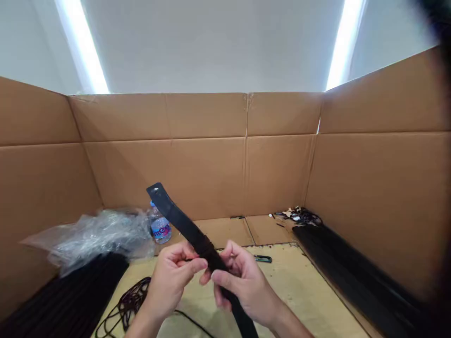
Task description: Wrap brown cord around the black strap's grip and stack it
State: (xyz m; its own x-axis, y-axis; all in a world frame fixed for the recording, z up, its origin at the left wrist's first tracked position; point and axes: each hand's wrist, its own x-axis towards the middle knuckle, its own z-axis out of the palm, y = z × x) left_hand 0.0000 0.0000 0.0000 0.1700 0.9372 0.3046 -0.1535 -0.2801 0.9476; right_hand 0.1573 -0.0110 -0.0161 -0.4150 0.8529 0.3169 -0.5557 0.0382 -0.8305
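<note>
While left hand and right hand grip black strap, loose fingers could let strap slip, fall.

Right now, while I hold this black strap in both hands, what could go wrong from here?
The raised end of the black strap, held by the left hand and right hand, might swing into the water bottle behind it and tip it. The loose dark cord lies just below the hands, so the strap's lower end or a wrist could possibly catch it.
</note>
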